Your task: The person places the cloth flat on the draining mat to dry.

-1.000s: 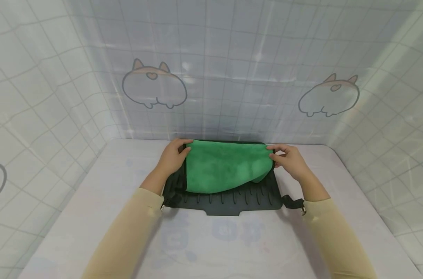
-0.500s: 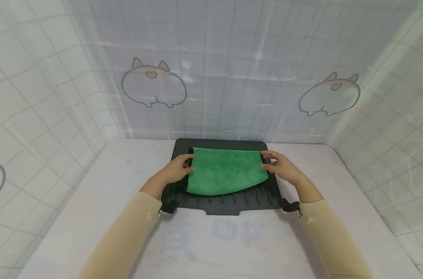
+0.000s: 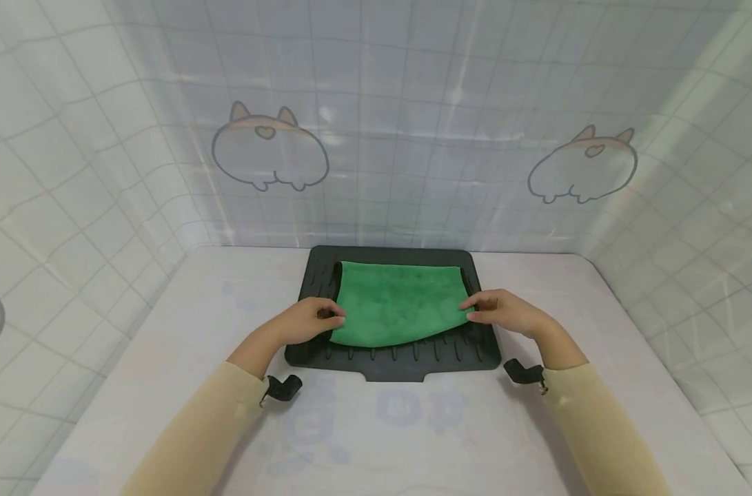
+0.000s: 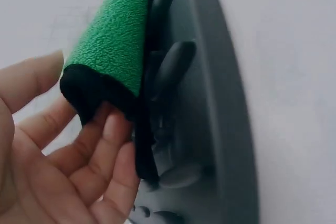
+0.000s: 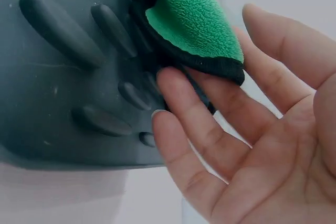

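Note:
A green towel [image 3: 400, 303] with black edging lies folded on a dark ribbed tray [image 3: 394, 372]. My left hand [image 3: 307, 320] is at the towel's near left corner. In the left wrist view, its fingers [image 4: 107, 140] bend under the black edge, with the thumb beside the fold. The right hand [image 3: 506, 310] is at the near right corner. In the right wrist view, its fingertips [image 5: 173, 85] reach under the towel's edge, while the thumb stands apart from the cloth. The towel's underside is mostly hidden.
The tray rests on a pale printed table cover [image 3: 382, 441], close to the back wall [image 3: 388, 138]. Grid-patterned walls enclose the table on three sides. A dark wrist-camera piece [image 3: 523, 372] sticks out by the right cuff, and another [image 3: 284, 387] by the left.
The towel's far edge has come nearer, uncovering the tray's back strip. Both hands have moved from the towel's far corners along its sides to the near corners.

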{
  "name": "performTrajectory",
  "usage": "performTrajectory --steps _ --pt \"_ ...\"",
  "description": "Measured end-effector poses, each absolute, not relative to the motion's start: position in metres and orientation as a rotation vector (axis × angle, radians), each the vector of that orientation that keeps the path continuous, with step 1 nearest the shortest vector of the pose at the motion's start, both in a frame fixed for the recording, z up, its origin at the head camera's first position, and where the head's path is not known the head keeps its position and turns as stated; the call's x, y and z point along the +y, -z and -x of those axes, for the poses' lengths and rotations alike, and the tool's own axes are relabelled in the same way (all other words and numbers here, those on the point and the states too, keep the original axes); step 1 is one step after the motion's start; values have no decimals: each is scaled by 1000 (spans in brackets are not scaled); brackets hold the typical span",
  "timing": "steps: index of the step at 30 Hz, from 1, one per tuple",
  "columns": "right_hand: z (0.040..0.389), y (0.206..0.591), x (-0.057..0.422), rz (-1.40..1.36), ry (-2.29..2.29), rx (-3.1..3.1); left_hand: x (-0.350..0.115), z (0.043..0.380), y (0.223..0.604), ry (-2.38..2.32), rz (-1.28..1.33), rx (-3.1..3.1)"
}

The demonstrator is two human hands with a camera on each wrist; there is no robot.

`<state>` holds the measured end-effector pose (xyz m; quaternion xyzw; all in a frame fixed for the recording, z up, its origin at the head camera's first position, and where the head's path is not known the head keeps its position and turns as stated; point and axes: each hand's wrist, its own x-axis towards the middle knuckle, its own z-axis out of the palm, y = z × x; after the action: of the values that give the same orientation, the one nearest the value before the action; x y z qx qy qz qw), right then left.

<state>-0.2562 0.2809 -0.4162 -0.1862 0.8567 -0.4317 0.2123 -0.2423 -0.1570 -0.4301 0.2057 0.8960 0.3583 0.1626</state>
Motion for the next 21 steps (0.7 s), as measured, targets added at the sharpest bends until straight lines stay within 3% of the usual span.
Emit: performTrajectory --steps 21 --pt "263 412 272 456 1467 2556 -153 236 427 -1274 -546 2735"
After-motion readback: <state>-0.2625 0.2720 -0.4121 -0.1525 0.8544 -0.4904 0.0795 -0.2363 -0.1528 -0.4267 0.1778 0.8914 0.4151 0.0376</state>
